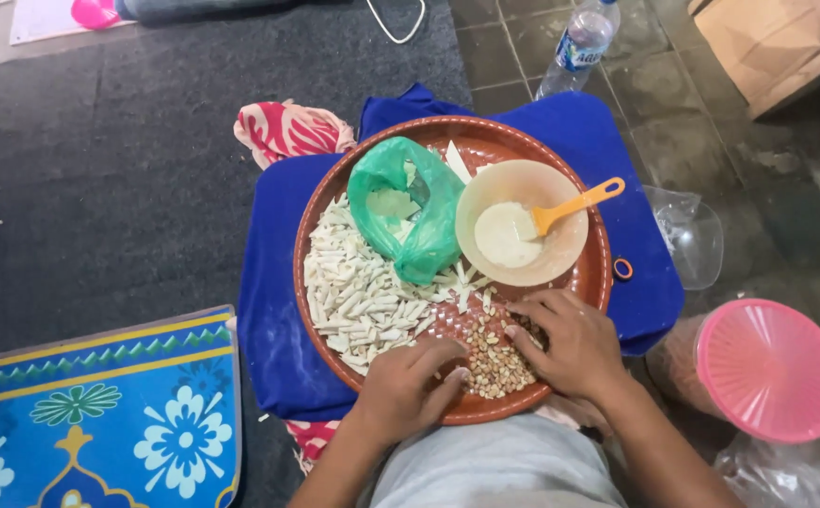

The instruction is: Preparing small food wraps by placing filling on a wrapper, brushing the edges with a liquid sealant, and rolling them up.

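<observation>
A round brown tray [594, 275] rests on a blue cloth [273, 310] in front of me. On it lie a heap of small white rolled pieces [358, 292], a green plastic bag [410, 212] and a beige bowl [560, 259] of white paste with an orange spoon [579, 204]. A pile of peanuts [496, 362] sits at the tray's near edge. My left hand [408, 384] and my right hand [565, 341] both rest on the peanuts, fingers curled into the pile from either side.
A pink-lidded container [772, 367] stands at the right, a clear plastic bag [692, 235] beside the cloth and a water bottle [579, 42] beyond. A blue patterned mat [99, 414] lies at the left, a cardboard box [772, 47] at top right.
</observation>
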